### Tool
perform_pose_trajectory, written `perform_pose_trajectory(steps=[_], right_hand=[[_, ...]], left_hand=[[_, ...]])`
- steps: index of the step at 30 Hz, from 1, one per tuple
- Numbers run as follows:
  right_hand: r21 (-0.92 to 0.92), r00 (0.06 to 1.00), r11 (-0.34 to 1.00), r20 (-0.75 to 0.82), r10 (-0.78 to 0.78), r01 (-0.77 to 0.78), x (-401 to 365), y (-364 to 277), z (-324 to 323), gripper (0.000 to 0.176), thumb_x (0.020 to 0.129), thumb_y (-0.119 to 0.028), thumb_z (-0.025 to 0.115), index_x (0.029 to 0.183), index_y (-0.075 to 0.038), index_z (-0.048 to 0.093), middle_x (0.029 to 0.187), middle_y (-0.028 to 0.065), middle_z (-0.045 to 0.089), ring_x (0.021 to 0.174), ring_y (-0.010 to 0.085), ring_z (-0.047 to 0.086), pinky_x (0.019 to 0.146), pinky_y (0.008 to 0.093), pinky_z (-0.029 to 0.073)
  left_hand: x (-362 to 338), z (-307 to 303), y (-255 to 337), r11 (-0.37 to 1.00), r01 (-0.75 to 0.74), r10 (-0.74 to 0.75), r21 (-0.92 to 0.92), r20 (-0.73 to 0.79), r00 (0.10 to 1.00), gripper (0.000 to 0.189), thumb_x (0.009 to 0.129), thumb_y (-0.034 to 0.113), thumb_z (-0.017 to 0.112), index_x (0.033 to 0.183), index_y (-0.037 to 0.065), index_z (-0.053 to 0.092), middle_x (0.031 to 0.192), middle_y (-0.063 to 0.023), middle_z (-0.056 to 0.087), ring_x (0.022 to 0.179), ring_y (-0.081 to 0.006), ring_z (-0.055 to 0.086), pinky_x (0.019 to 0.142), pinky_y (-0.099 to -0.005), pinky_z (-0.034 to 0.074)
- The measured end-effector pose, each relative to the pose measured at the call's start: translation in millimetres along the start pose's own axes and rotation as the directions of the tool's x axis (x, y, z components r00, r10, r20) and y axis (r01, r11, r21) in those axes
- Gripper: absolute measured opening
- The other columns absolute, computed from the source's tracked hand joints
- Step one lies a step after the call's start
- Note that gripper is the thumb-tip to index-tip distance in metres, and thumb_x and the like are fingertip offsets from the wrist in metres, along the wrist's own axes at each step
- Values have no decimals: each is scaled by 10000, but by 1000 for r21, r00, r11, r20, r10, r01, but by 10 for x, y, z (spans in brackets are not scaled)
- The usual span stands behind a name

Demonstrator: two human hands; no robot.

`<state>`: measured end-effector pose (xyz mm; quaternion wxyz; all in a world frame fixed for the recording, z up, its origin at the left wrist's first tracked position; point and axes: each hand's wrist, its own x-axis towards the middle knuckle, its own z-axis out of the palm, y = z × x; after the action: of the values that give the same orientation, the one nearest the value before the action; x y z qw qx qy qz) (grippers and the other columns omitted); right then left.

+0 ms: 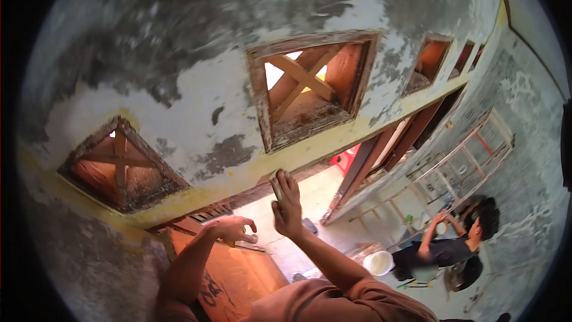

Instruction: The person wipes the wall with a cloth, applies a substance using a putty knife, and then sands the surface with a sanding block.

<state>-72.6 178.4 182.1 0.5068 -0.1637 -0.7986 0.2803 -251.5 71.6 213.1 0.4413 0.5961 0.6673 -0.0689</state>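
My right hand (288, 206) is raised in front of the yellow band below the wall openings. Its fingers are bent round a small pale, flat piece (276, 185), whose kind I cannot make out. Lower and to the left, my left hand (232, 230) hangs with curled fingers and a gap between fingers and thumb; I see nothing held in it. Ahead is a patchy wall (208, 92) with grey and whitish areas. A wooden-framed opening (316, 86) with crossed slats is above my right hand, and a similar opening (122, 167) is at left.
An orange-brown wooden panel (244, 277) stands below my left hand. At lower right, a person (447, 250) in dark clothes is beside a white bucket (378, 262). A ladder (453, 170) leans along the right wall. A doorway frame (357, 179) opens below the wall.
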Motion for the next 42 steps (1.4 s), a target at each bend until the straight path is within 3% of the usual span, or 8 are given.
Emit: perform_pose_trajectory(steps=[9, 13, 14, 16, 20, 29, 36, 42], right_hand=[[480, 669, 482, 384, 637, -733, -1001, 548, -1060, 225, 889, -153, 646, 1042, 11, 668, 890, 52, 660, 798, 116, 603, 743, 259, 487], [774, 593, 129, 354, 723, -620, -1011, 521, -1236, 232, 873, -133, 673, 1038, 25, 634, 954, 65, 663, 860, 125, 622, 795, 278, 504], [825, 612, 85, 341, 714, -559, -899, 463, -1273, 217, 878, -116, 664, 1043, 20, 629, 959, 60, 659, 859, 119, 620, 794, 260, 497], [863, 620, 120, 250, 743, -491, -647, 320, -1336, 203, 891, -100, 647, 1055, 16, 624, 891, 38, 643, 815, 117, 609, 787, 244, 489], [709, 715, 348, 313, 625, -614, -540, 392, -1379, 194, 919, -122, 614, 1072, -2, 612, 1009, 34, 612, 924, 107, 593, 817, 248, 476], [610, 631, 197, 662, 405, -767, -818, 575, -1304, 232, 927, -72, 596, 1139, -17, 520, 1066, 65, 621, 935, 133, 621, 812, 317, 544], [650, 600, 144, 563, 568, -746, -896, 700, -1463, 258, 787, -23, 568, 1037, 21, 614, 1008, 88, 640, 901, 174, 618, 844, 305, 491], [578, 518, 110, 610, 599, -808, -1089, 958, -1847, 331, 704, -61, 509, 999, 63, 593, 923, 164, 666, 845, 241, 654, 789, 306, 520]], left_hand=[[290, 315, 183, 959, -21, 20, -282, -5, 1000, 625, 790, 514, 719, 1298, 180, 575, 772, -82, 614, 743, -194, 577, 686, -340, 459], [849, 714, 846, 832, -366, 266, -417, -279, 923, 820, 802, 587, 665, 1403, 75, 442, 849, -97, 617, 811, -185, 569, 751, -351, 465], [1019, 892, 1059, 654, -702, 487, -282, -553, 676, 790, 808, 597, 648, 1314, 10, 496, 900, -105, 614, 847, -195, 571, 770, -351, 472], [1052, 1005, 1611, 432, -512, 114, -742, -518, 847, 396, 927, 320, 611, 1179, 24, 537, 1016, -30, 614, 906, -111, 561, 710, -286, 483], [1419, 1269, 2178, -216, -874, -388, -436, -783, 486, 366, 967, 251, 573, 1241, 9, 560, 1019, -43, 665, 836, -98, 615, 683, -245, 496], [990, 995, 2209, 679, -491, -596, -545, -800, 65, 244, 845, 200, 671, 990, 4, 651, 873, -117, 685, 795, -178, 655, 721, -337, 518], [956, 850, 1828, 568, -788, -685, -236, -666, -294, 265, 816, 110, 656, 1066, 25, 642, 760, -115, 615, 686, -234, 616, 624, -332, 488], [303, -5, 1856, 924, -373, -339, -85, -636, -694, 408, 804, -3, 638, 1209, -6, 580, 1025, -102, 527, 749, -157, 516, 665, -317, 433]])
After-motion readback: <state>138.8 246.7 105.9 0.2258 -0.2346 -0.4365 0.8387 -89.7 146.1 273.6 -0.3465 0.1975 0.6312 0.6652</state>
